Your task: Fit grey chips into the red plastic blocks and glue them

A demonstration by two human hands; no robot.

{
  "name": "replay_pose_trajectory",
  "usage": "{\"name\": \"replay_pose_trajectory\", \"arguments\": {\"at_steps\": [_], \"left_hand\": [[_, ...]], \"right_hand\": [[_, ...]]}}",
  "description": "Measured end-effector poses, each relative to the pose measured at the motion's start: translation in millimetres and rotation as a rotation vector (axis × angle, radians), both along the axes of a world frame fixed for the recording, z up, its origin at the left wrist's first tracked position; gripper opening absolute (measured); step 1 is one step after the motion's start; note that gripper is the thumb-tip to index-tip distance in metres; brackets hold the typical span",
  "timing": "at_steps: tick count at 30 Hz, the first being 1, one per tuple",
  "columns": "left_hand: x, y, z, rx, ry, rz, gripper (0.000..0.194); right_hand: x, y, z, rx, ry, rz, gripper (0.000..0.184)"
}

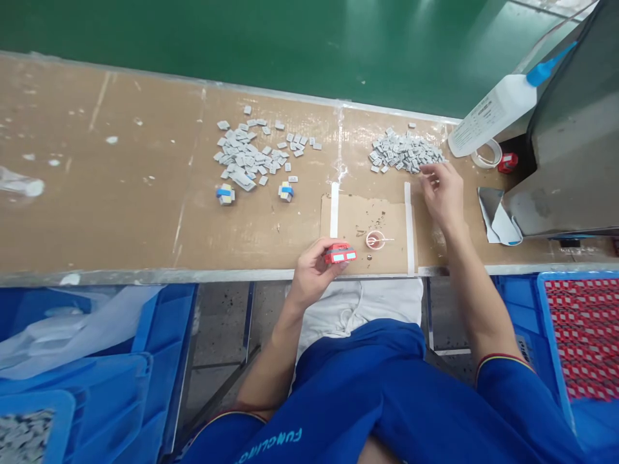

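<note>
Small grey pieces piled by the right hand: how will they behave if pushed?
The small grey pieces look flat, so they'd probably slide rather than roll. They're heaped loosely, so a push would likely scatter several at once. Each is tiny beside the right hand, suggesting very little weight.

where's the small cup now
In the head view, the small cup sits on the cardboard between two white strips, right of the held red piece.

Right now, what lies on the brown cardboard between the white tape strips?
A small, round, pale-rimmed cup with a thin pale stick, and scattered dark bits. Anything the left hand and its red, pale-panelled block cover cannot be seen.
</note>
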State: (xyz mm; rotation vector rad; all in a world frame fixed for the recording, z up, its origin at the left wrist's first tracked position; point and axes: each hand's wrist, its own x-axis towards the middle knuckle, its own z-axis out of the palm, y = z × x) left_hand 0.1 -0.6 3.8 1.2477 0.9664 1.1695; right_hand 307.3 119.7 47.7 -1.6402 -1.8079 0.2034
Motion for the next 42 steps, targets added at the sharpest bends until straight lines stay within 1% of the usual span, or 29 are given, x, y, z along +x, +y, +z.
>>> {"name": "replay_pose_trajectory", "arguments": {"at_steps": [2,3,5,7,10,13,16,18,20,23,26,28,30,32,36,37,39,42], "left_hand": [[0.6,-0.3,0.1,-0.028,-0.023,0.001,0.032],[1.0,-0.5,0.3,-0.040,-0.029,0.002,0.033],[1.5,-0.7,1.4,-0.055,-0.029,0.007,0.034],[2.0,-0.7,2.4,-0.059,-0.032,0.012,0.035],[2.1,-0.5,3.0,-0.054,-0.038,0.015,0.036],[1.3,0.3,2.0,-0.037,-0.029,0.014,0.036],[-0.3,1.4,0.4,-0.003,-0.010,0.015,0.038],[-1.3,1.7,-0.6,0.001,-0.018,0.021,0.040],[-2.0,1.5,-1.8,-0.020,-0.051,0.021,0.044],[-3.1,1.1,-3.1,-0.048,-0.122,-0.010,0.047],[-5.7,2.5,-1.8,-0.059,-0.197,-0.047,0.048],[-8.8,4.5,1.4,-0.051,-0.241,-0.040,0.048],[-12.2,6.6,6.4,-0.036,-0.268,-0.033,0.048],[-14.9,8.3,12.3,-0.027,-0.270,-0.052,0.048],[-13.6,10.7,24.0,0.050,-0.252,-0.093,0.047],[-11.8,11.3,26.4,0.079,-0.251,-0.098,0.047],[-6.7,12.4,29.9,0.111,-0.253,-0.110,0.048],[3.1,12.9,31.7,0.057,-0.298,-0.146,0.049]], "right_hand": [[9.9,29.0,-6.2,-0.083,-0.128,-0.002,0.019],[12.1,39.5,-9.0,-0.115,-0.183,-0.004,0.018],[13.2,52.2,-12.0,-0.144,-0.267,-0.013,0.013],[13.5,54.8,-11.2,-0.132,-0.298,-0.004,0.011],[16.2,43.0,-6.4,-0.062,-0.268,0.025,0.013],[17.5,15.6,-5.7,-0.038,-0.263,0.047,0.015],[13.3,-18.7,-11.9,-0.091,-0.319,0.096,0.013],[9.3,-39.0,-16.8,-0.130,-0.376,0.132,0.017],[6.7,-53.5,-20.1,-0.166,-0.404,0.162,0.022],[6.4,-62.2,-20.5,-0.197,-0.388,0.169,0.024],[7.8,-58.9,-16.6,-0.195,-0.378,0.148,0.021],[8.2,-54.3,-12.8,-0.191,-0.365,0.134,0.017],[8.1,-50.5,-8.5,-0.190,-0.339,0.126,0.016],[7.3,-48.9,-3.4,-0.187,-0.300,0.125,0.018],[-1.9,-56.5,13.0,-0.164,-0.182,0.132,0.020],[-7.1,-61.4,18.6,-0.153,-0.114,0.151,0.019],[-21.3,-74.6,30.7,-0.128,0.100,0.220,0.017],[-49.4,-99.1,47.4,-0.119,0.443,0.346,0.010]]}}
